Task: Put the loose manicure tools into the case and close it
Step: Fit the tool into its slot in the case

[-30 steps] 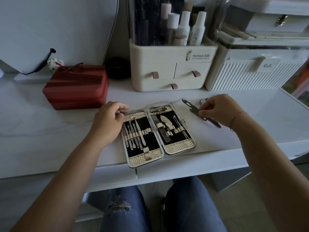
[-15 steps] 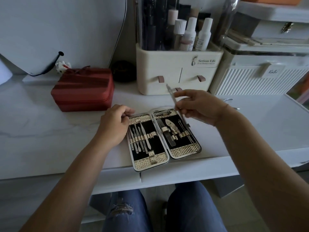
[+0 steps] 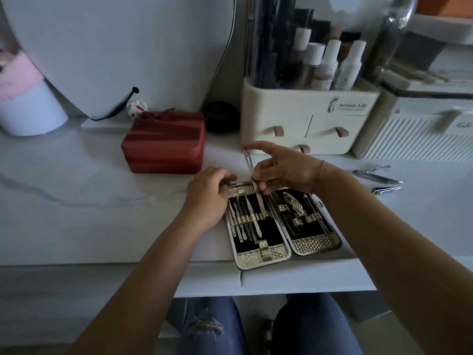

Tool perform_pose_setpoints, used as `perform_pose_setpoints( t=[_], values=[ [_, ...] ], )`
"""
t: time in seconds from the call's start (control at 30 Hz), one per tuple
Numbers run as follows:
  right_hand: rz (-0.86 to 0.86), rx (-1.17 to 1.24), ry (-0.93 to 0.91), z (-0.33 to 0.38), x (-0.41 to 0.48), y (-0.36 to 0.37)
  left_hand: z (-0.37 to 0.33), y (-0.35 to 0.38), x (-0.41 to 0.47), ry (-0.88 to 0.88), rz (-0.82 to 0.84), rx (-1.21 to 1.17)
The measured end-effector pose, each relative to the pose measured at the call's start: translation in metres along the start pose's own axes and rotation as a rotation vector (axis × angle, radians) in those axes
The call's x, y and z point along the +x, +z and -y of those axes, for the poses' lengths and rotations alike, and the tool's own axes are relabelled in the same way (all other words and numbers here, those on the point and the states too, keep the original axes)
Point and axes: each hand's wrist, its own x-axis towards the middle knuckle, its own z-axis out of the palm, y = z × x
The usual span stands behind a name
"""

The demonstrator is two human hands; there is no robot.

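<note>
**Head view: a flat tool is being slotted into the open case**

Head view, read from the left: a white cup point(image 3: 30, 111) is seen at the upper left, beneath a large pale rounded panel point(image 3: 115, 47). A red zipped pouch point(image 3: 163, 142) is set further along the white marbled bench point(image 3: 76, 201).

The left hand point(image 3: 207, 198) is laid at the upper left corner of the case point(image 3: 263, 257), its grip curled closed on the rim there. This is judged to keep the case from sliding while a tool is pushed in. The case lies open and flat at the bench's near edge, lower centre of the frame. Slim tools are strapped in its left half and bulkier ones in its right.

A flat tool point(image 3: 259, 201) is pinched by the right hand point(image 3: 284, 170) between thumb and curled fingers, and the straight forefinger is set on its far end. It is held nearly upright in the frame over the left half, with its lower end at the strap band. The forefinger is probably placed there to press the tool down its loop.

Two loose tools lie on the bench at the right, well apart from the case: a cuticle nipper point(image 3: 376, 174) and, just below it, a nail clipper point(image 3: 386, 190). So the packing is judged unfinished and the closing not yet due.

A cream organiser point(image 3: 307, 119) full of bottles and a ribbed white box point(image 3: 409, 139) are ranged along the back. The room is dim, and jeans are seen under the bench.
</note>
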Motion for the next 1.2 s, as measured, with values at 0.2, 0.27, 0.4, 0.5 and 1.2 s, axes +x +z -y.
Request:
perform_pose_setpoints(
  t=[0.2, 0.27, 0.4, 0.5, 1.2],
  values=[
    [-0.147, -0.059, -0.037, 0.001, 0.006, -0.002, -0.001, -0.001, -0.001, -0.014, 0.018, -0.001],
    [-0.177, -0.086, -0.042, 0.002, 0.008, -0.003, -0.002, -0.001, -0.001, -0.016, 0.018, -0.005],
    [-0.193, -0.141, -0.023, 0.002, 0.010, -0.003, -0.002, -0.001, -0.001, -0.013, 0.016, -0.006],
    [-0.138, -0.215, -0.022, 0.002, 0.007, -0.003, -0.002, -0.001, -0.001, -0.014, 0.014, -0.007],
    [-0.132, -0.478, -0.025, 0.001, -0.003, -0.008, -0.002, 0.000, 0.000, -0.028, 0.009, -0.016]
  ],
)
